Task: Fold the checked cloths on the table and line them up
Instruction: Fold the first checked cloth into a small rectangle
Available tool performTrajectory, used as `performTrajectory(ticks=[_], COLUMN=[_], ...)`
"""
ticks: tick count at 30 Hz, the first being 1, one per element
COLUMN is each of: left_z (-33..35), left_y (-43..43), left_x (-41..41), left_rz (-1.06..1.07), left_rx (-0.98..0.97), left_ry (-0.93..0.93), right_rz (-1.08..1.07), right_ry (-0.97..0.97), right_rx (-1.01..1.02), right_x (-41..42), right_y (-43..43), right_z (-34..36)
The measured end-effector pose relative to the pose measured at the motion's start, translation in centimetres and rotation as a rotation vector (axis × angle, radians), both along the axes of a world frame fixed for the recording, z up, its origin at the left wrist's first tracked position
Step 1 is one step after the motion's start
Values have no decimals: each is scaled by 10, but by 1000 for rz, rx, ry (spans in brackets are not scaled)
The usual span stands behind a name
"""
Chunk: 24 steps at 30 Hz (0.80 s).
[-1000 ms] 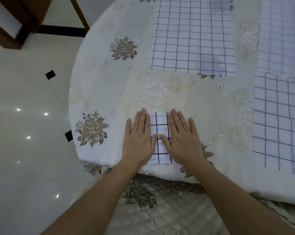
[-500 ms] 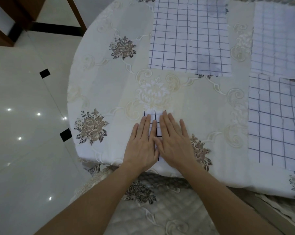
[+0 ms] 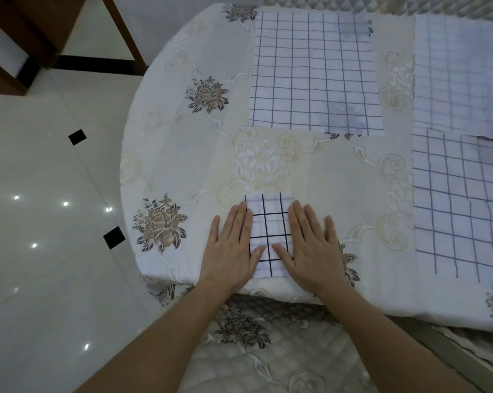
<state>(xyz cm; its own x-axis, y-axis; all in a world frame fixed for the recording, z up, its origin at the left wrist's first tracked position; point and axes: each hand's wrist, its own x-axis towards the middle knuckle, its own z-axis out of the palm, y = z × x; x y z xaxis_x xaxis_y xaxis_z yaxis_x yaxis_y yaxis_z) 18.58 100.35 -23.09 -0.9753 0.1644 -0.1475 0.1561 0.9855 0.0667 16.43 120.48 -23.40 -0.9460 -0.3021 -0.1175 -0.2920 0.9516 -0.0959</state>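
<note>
Round worktop [image 3: 183, 154] in floral covering. Spread flat on it: far cloth [image 3: 313, 72] at 12 o'clock, pale cloth [image 3: 460, 72] at 2, side cloth [image 3: 460, 205] at 3. Folded cloth [image 3: 270, 231] at 6 o'clock, near the edge, pressed by left grip [image 3: 231, 251] and right grip [image 3: 310, 251], both flat with fingers straight.

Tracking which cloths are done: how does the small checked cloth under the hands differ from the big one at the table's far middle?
The small cloth is folded into a narrow packet; the big cloth lies spread open. The left hand and right hand press flat on the small cloth; nothing touches the big cloth. The small cloth's lines look blacker than the big cloth's. Both are white, grid-checked.
</note>
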Motion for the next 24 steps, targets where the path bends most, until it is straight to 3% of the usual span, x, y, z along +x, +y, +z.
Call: performTrajectory(ticks=[3, 8, 12, 24], left_z=[10, 21, 14, 13], left_y=[1, 5, 5, 5], left_x=[0, 9, 14, 12], left_rz=[40, -30, -79, -45], left_rx=[19, 85, 108, 178], left_ry=[-5, 44, 69, 69], right_rz=[-22, -444, -694, -844], right_ry=[-43, 54, -208, -563], right_rx=[-3, -318, -491, -693], right_x=[-2, -4, -13, -43], right_y=[-2, -8, -18, -23], right_z=[9, 41, 53, 54])
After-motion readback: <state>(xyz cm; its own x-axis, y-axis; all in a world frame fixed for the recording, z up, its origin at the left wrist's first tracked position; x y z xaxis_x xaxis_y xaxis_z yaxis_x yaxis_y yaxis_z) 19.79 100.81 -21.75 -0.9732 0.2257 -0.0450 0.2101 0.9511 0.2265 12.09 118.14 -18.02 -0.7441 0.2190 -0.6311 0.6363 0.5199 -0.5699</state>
